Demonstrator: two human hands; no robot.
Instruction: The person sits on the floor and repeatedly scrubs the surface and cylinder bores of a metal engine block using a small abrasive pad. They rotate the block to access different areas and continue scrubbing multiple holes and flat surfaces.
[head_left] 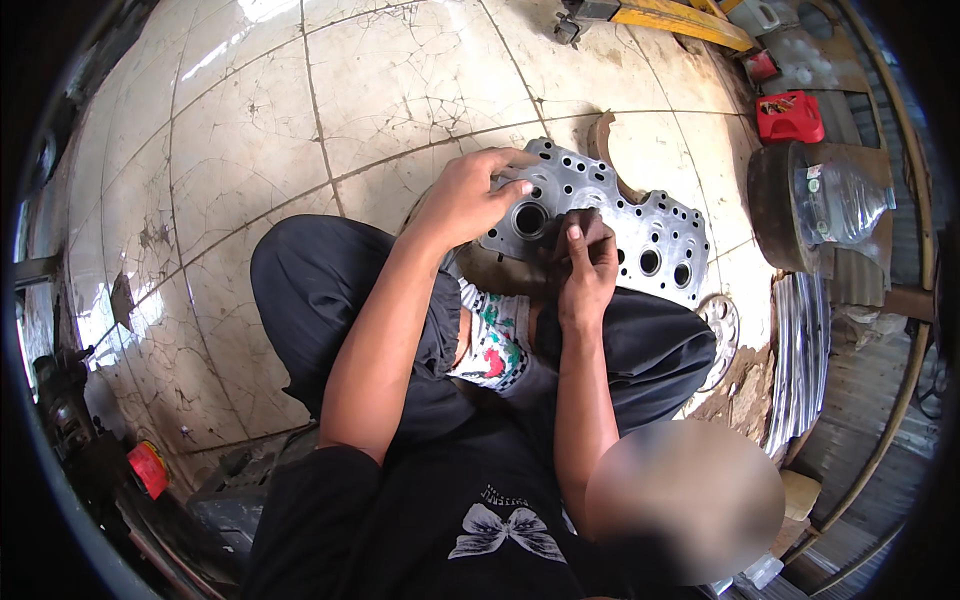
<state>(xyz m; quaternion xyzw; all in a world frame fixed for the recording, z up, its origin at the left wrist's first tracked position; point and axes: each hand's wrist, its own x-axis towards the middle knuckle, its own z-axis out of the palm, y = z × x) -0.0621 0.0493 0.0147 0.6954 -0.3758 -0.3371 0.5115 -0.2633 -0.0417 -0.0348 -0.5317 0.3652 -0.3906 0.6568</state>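
Note:
A grey metal engine casting [636, 226], flat-faced and pierced by several round bores and small bolt holes, lies tilted in front of my crossed legs. On its upper left part rests my left hand [468, 198], fingers stretched out and thumb apart, touching the metal near the edge. My right hand [588, 275] pinches a dark brown folded piece [580, 228], which looks like sandpaper, against the middle of the casting's face. Part of the casting is hidden behind both hands, and its underside cannot be seen.
A curved brown metal piece [604, 140] lies behind the casting, and a round holed metal disc [721, 335] beside my right knee. Cracked tiles [400, 90] spread ahead. To the right are a red container [789, 117], a drum-like block [777, 205] and corrugated sheets [799, 350].

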